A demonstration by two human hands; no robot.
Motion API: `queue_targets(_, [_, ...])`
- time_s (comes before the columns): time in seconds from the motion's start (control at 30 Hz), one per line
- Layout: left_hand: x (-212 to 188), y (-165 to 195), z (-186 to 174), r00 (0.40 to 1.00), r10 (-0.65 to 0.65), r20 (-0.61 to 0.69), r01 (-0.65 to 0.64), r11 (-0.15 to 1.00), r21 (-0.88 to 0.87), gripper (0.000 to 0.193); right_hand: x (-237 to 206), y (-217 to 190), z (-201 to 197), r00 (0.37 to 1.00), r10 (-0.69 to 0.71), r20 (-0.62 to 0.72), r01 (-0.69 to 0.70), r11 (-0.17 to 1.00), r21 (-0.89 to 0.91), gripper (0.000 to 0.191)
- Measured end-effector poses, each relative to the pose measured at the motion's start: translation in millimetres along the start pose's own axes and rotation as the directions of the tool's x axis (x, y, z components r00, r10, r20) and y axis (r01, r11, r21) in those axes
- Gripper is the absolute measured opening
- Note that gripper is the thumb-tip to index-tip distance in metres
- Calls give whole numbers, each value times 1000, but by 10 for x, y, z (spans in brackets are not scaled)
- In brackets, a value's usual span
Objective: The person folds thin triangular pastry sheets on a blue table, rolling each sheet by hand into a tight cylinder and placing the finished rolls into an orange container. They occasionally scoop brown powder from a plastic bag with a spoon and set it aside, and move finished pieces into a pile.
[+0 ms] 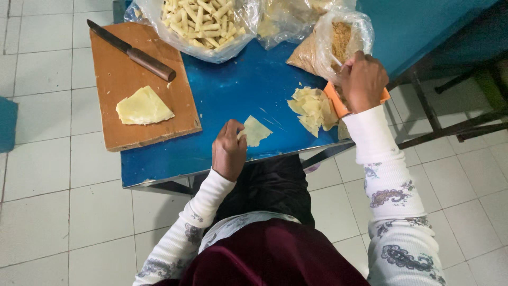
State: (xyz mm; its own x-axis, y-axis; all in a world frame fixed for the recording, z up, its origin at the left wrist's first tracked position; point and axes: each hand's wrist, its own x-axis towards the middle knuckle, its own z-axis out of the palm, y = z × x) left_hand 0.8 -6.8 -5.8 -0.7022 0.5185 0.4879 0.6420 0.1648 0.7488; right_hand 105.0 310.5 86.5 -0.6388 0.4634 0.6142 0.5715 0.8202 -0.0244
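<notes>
My left hand rests at the front edge of the blue table, its fingers on a thin pale dough sheet lying flat there. My right hand reaches into an orange container at the table's right edge and grips a small utensil whose end shows near the open plastic bag of brown crumbly filling. A pile of cut dough sheets lies just left of the orange container.
A wooden cutting board on the table's left carries a folded stack of dough and a knife. A plastic bag of rolled pastry sticks sits at the back. Tiled floor surrounds the table; a dark metal frame stands right.
</notes>
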Motion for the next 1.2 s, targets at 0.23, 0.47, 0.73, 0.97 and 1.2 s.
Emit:
queue_targets(0.23, [-37, 21, -21, 999, 34, -33, -33, 999, 41, 29, -203, 168, -52, 998, -51, 28, 46, 987, 156, 4])
queue_targets(0.47, [-82, 46, -56, 995, -100, -4, 99, 994, -48, 33, -243, 392, -48, 966, 170, 197, -251, 805, 538, 11])
queue_targets(0.73, [-84, 27, -43, 998, -66, -20, 66, 998, -19, 35, -358, 509, -73, 976, 201, 82, -212, 811, 545, 14])
queue_targets(0.97, [-96, 17, -46, 999, -27, -33, 26, 999, -35, 36, -391, 527, -78, 980, 176, 90, -198, 852, 485, 14])
queue_targets(1.2, [-76, 25, -32, 998, -62, -26, 61, 997, -47, 36, -405, 543, -85, 986, 138, 90, -165, 853, 496, 10])
